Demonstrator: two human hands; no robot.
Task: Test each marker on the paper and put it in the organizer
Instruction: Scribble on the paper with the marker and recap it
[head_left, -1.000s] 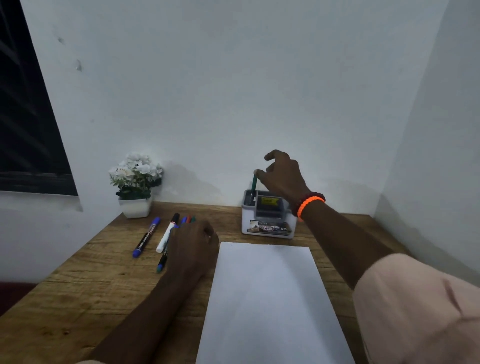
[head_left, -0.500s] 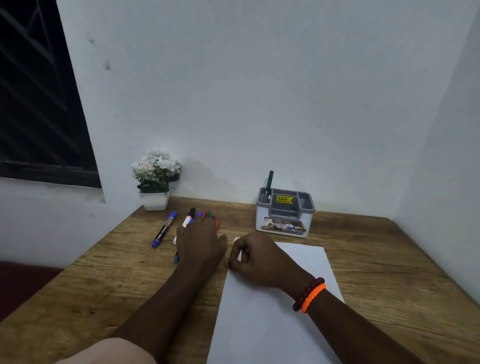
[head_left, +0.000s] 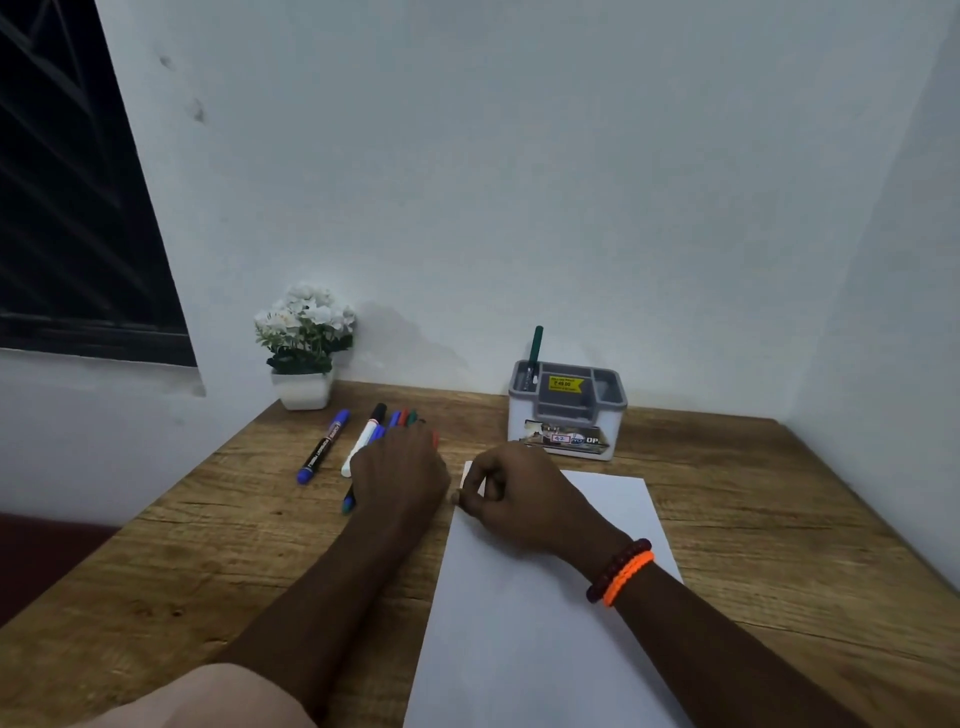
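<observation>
Resting over a cluster of loose markers (head_left: 387, 431), the left hand (head_left: 400, 475) hides whether it grips one; the right hand (head_left: 511, 491), fingers curled, pinches the paper (head_left: 524, 623) at its corner. Light, stiff and smooth, a marker looks best pinched mid-barrel. One green marker (head_left: 534, 353) stands in the organizer (head_left: 566, 415) beyond.

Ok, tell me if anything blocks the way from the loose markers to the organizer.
Nothing visible does. The loose markers lie left of the organizer with bare tabletop between. Its left slot holds a green marker; the other slots look free.
</observation>
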